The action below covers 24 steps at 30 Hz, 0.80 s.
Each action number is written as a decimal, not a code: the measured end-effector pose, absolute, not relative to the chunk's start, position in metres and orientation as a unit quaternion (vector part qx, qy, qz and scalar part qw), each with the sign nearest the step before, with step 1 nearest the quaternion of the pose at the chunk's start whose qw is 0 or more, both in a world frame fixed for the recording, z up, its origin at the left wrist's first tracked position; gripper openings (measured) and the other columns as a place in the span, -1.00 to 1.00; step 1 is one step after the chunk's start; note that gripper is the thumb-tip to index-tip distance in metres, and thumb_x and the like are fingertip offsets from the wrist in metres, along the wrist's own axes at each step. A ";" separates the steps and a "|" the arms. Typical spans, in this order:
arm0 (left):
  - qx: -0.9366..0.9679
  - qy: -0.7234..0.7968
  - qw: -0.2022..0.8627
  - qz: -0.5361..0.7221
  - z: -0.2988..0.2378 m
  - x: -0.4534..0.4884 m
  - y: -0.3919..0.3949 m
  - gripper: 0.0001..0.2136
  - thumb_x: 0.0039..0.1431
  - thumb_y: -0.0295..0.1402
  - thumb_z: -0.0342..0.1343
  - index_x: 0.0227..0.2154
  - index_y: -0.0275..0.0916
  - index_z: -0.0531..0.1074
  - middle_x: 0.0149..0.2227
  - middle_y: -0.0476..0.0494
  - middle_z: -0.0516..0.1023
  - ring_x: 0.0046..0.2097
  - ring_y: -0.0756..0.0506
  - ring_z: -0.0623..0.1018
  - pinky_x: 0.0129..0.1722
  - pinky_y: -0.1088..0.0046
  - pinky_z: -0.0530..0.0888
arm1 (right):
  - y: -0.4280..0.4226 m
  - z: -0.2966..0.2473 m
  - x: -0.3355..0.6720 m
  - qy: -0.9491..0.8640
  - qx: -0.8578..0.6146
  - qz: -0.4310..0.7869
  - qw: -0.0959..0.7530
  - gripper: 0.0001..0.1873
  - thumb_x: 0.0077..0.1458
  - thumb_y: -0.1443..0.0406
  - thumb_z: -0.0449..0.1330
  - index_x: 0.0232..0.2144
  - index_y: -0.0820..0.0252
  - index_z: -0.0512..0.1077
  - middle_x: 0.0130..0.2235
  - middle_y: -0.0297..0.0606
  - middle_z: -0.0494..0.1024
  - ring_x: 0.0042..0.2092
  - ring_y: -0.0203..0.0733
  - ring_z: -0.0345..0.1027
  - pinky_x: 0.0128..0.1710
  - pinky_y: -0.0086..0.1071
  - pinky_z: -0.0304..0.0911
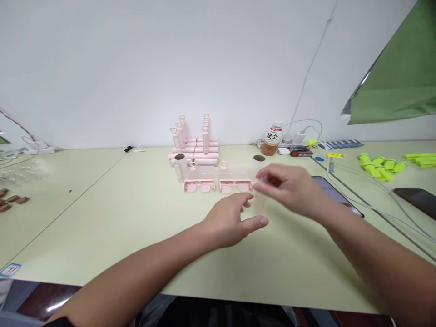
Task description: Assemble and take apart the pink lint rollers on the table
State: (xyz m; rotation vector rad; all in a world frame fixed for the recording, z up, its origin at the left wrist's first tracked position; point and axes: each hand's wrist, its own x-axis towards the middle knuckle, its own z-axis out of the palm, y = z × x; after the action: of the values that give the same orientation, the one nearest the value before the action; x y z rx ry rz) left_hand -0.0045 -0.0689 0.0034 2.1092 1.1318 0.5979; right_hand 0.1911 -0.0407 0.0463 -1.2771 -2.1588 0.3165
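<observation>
My left hand (231, 222) hovers over the pale green table (136, 218), fingers half curled with the thumb stretched out, touching the lower end of a clear plastic piece (258, 200). Above it, my right hand (289, 186) pinches the upper edge of that same clear piece between its fingertips. Just behind the hands lie two pink holders with clear lids (218, 181). Further back stands a stack of pink lint-roller parts (194, 145) with heart-shaped handles. A cardboard-cored roll (180, 167) stands at the stack's left, another (259, 163) just behind my right hand.
A drink bottle (272, 139) stands by the wall with a charger and cables (306, 131). A phone (335, 195) lies under my right forearm, another (417, 200) at far right. Yellow-green parts (381, 166) sit at right, brown pieces (12, 200) at left. A green sheet (402, 77) hangs above right.
</observation>
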 end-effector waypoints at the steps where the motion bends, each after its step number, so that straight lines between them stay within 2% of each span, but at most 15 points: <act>1: 0.834 0.427 0.285 0.205 0.003 -0.002 -0.068 -0.37 0.16 0.07 0.05 0.15 -0.28 0.30 0.12 -0.31 0.45 0.09 -0.30 0.46 0.02 0.14 0.42 | -0.033 0.044 0.203 -0.785 -0.513 0.078 0.339 -0.76 0.11 0.10 0.20 -0.40 0.14 0.46 -0.47 -0.32 0.49 -0.45 -0.22 0.32 -0.45 -0.36 0.16; 4: 0.883 0.412 0.187 0.125 -0.006 0.011 -0.061 -0.33 0.24 0.02 -0.04 0.28 -0.33 0.13 0.34 -0.40 0.15 0.33 -0.40 0.15 0.26 -0.01 0.17 | -0.007 0.030 0.232 -0.707 -0.593 0.041 0.384 -0.71 0.05 0.06 0.24 -0.28 0.13 0.48 -0.38 -0.26 0.54 -0.43 -0.15 0.39 -0.42 -0.29 0.23; 6: 0.888 0.424 0.163 0.070 -0.015 0.021 -0.053 -0.29 0.25 0.03 -0.06 0.32 -0.33 0.05 0.39 -0.39 0.00 0.38 -0.45 0.00 0.29 -0.08 0.05 | 0.006 0.016 0.240 -0.691 -0.613 0.063 0.378 -0.68 0.04 0.06 0.24 -0.24 0.13 0.47 -0.32 -0.23 0.57 -0.43 -0.13 0.42 -0.42 -0.26 0.27; 8: 0.884 0.443 0.145 0.040 -0.023 0.028 -0.044 -0.28 0.24 0.04 -0.06 0.34 -0.30 0.01 0.41 -0.34 -0.05 0.40 -0.47 -0.08 0.30 -0.12 -0.01 | 0.016 0.003 0.241 -0.686 -0.617 0.087 0.375 -0.66 0.04 0.07 0.24 -0.19 0.13 0.45 -0.28 -0.21 0.58 -0.40 -0.12 0.45 -0.40 -0.26 0.32; 10: 0.880 0.457 0.125 0.035 -0.028 0.030 -0.036 -0.28 0.24 0.03 -0.06 0.34 -0.28 0.00 0.40 -0.32 -0.02 0.40 -0.46 -0.08 0.30 -0.12 -0.02 | 0.022 -0.008 0.238 -0.683 -0.615 0.106 0.379 -0.63 0.03 0.08 0.25 -0.15 0.13 0.43 -0.26 -0.19 0.58 -0.37 -0.11 0.46 -0.39 -0.25 0.35; 13: 0.879 0.465 0.099 0.043 -0.032 0.027 -0.029 -0.30 0.26 0.04 -0.10 0.32 -0.32 0.05 0.37 -0.35 0.09 0.38 -0.44 0.02 0.29 -0.11 0.01 | 0.026 -0.018 0.233 -0.679 -0.610 0.140 0.384 -0.62 0.01 0.11 0.26 -0.14 0.14 0.40 -0.23 -0.19 0.58 -0.36 -0.11 0.48 -0.38 -0.24 0.38; 16: 0.880 0.466 0.085 0.043 -0.035 0.024 -0.027 -0.31 0.27 0.05 -0.13 0.28 -0.39 0.11 0.34 -0.41 0.15 0.35 -0.44 0.08 0.30 -0.08 0.00 | 0.027 -0.023 0.229 -0.674 -0.618 0.170 0.367 -0.70 0.00 0.14 0.25 -0.23 0.14 0.40 -0.22 -0.20 0.58 -0.38 -0.12 0.50 -0.37 -0.25 0.36; 20: 0.878 0.465 0.097 0.050 -0.039 0.022 -0.026 -0.29 0.27 0.06 -0.12 0.27 -0.44 0.10 0.33 -0.46 0.15 0.36 -0.43 0.07 0.30 -0.02 0.03 | 0.025 -0.027 0.226 -0.673 -0.631 0.191 0.336 -0.79 0.01 0.15 0.22 -0.36 0.15 0.39 -0.28 -0.24 0.59 -0.42 -0.15 0.50 -0.35 -0.28 0.33; 24: 0.884 0.452 0.101 0.064 -0.041 0.021 -0.024 -0.33 0.26 0.03 -0.07 0.22 -0.45 0.17 0.28 -0.49 0.21 0.33 -0.42 0.12 0.28 0.01 0.11 | 0.025 -0.031 0.224 -0.675 -0.628 0.195 0.333 -0.80 0.00 0.15 0.22 -0.37 0.15 0.40 -0.30 -0.25 0.60 -0.40 -0.16 0.50 -0.36 -0.31 0.31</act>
State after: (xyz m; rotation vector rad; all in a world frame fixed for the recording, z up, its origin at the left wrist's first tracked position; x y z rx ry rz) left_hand 0.0205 -0.0238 -0.0405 2.6107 1.3347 0.1904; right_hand 0.2237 0.0250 -0.0307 -1.6411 -1.7640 0.5100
